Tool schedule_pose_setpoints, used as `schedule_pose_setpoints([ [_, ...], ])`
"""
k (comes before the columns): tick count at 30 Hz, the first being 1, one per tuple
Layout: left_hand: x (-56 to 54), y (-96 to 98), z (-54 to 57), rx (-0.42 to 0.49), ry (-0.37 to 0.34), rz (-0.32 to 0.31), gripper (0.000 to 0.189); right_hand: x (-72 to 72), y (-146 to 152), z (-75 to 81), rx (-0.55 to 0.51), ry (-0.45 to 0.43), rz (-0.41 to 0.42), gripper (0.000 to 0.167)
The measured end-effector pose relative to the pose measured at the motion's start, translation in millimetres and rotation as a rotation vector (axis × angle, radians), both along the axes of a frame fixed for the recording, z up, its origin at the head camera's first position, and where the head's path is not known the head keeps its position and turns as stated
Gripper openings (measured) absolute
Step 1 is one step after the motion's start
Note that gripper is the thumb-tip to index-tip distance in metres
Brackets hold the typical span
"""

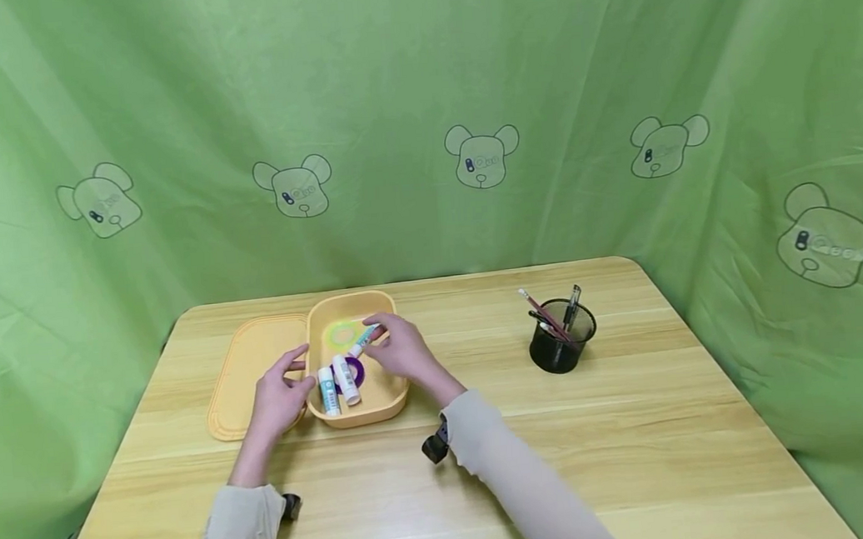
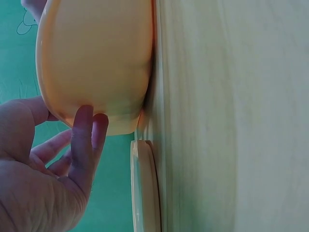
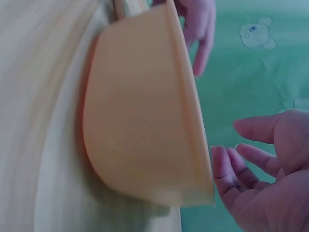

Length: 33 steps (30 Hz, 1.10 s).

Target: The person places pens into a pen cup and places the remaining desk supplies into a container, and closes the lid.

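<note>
A pale orange plastic box [image 1: 381, 408] stands on the table. Inside it lie a white-and-teal glue stick [image 1: 328, 391], a second glue stick [image 1: 347, 381], a third glue stick [image 1: 361, 341], a purple ring [image 1: 359, 370] and a yellow-green ring [image 1: 336, 335]. My left hand [image 1: 278, 399] holds the box's left wall, thumb over the rim and fingertips on the outside [image 2: 53, 169]. Over the box's right side, my right hand [image 1: 401, 348] has its fingers around the third glue stick's upper end. In the right wrist view, the right hand's thumb and fingers [image 3: 263, 169] stand apart, nothing visible between them.
The box's matching lid [image 1: 247, 374] lies flat to its left. A black mesh pen cup [image 1: 555, 356] with a pencil and pens stands on the right of the wooden table [image 1: 564, 452]. Green curtains [image 1: 387, 64] with bear-head prints surround the table.
</note>
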<state>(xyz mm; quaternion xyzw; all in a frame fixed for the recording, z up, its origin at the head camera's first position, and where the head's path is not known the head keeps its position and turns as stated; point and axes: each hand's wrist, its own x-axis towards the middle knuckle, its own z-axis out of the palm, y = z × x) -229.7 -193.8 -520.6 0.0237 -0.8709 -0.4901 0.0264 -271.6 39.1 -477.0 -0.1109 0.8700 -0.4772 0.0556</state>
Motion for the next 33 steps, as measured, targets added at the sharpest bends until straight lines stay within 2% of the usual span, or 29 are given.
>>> schedule_pose_setpoints([
  [5, 0.4, -0.6, -0.3, -0.002, 0.000, -0.009, 0.059, -3.8, 21, 2.3, -0.050, 0.044, -0.071, 0.045],
  [9, 1.0, -1.3, 0.1, 0.004, 0.000, -0.013, 0.059, -6.9, 33, -2.6, -0.071, 0.034, -0.105, 0.045],
  [18, 2.9, -2.0, 1.6, 0.002, -0.005, -0.028, 0.059, -10.3, 43, -21.8, -0.045, -0.012, -0.112, 0.050],
  [23, 4.2, -3.8, 1.6, 0.007, 0.000, -0.040, 0.057, -10.2, 44, -26.6, -0.088, -0.084, -0.105, 0.051],
  [27, 5.9, -7.7, 1.3, 0.030, 0.001, -0.050, 0.056, -10.9, 44, -28.3, -0.092, -0.098, -0.096, 0.051],
  [30, 8.6, -14.3, 2.1, 0.049, 0.014, -0.039, 0.054, -11.2, 44, -28.6, -0.096, -0.103, -0.089, 0.051],
  [33, 11.8, -25.7, 3.6, 0.026, 0.054, 0.002, 0.051, -11.1, 44, -28.1, -0.111, -0.111, -0.091, 0.051],
])
